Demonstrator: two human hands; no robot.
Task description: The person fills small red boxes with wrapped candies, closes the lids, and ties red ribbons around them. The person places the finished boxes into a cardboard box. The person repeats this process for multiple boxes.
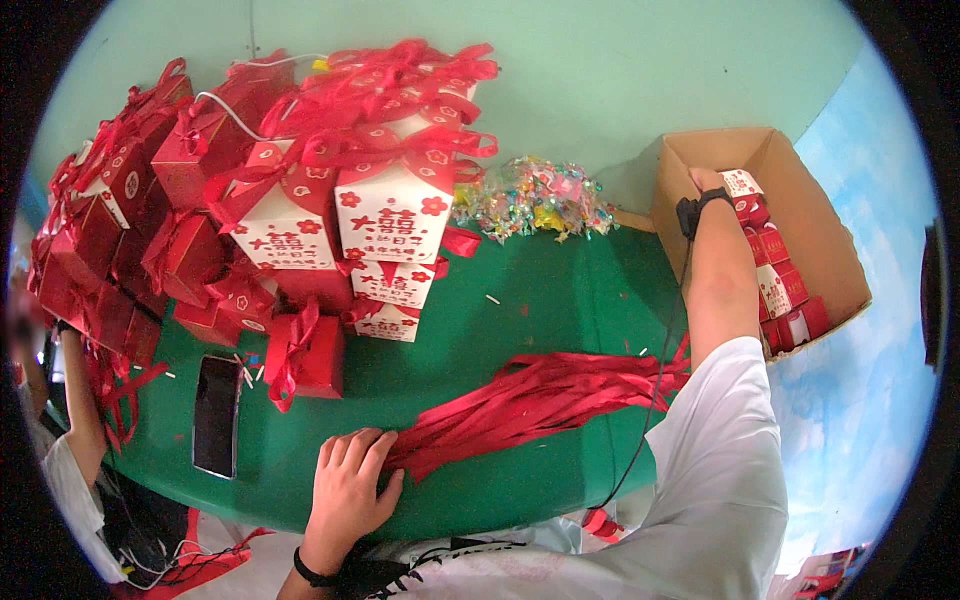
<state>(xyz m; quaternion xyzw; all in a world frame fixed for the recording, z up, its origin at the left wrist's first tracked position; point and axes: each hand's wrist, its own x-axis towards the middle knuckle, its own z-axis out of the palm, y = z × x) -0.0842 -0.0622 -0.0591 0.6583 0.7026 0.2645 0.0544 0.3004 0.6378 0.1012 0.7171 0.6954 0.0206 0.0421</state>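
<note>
My left hand (352, 482) lies on the green table near its front edge, fingers stretched out, at the left end of a bundle of red ribbons (540, 395). Its fingertips touch or nearly touch the ribbon ends. My right arm reaches far right into an open cardboard box (715, 148). There my right hand (708, 182) is at the box's back left part, its fingers mostly hidden. Beside it, small red and white gift boxes (780, 287) are packed along the box's right part. Whether the hand holds one cannot be seen.
Red and white gift boxes with ribbon bows (395, 205) are stacked at the left and back. Behind the ribbons lies a heap of shiny wrapped candies (545, 195). A black phone (216, 415) rests at the front left. Another person's arm (80, 395) shows at the far left.
</note>
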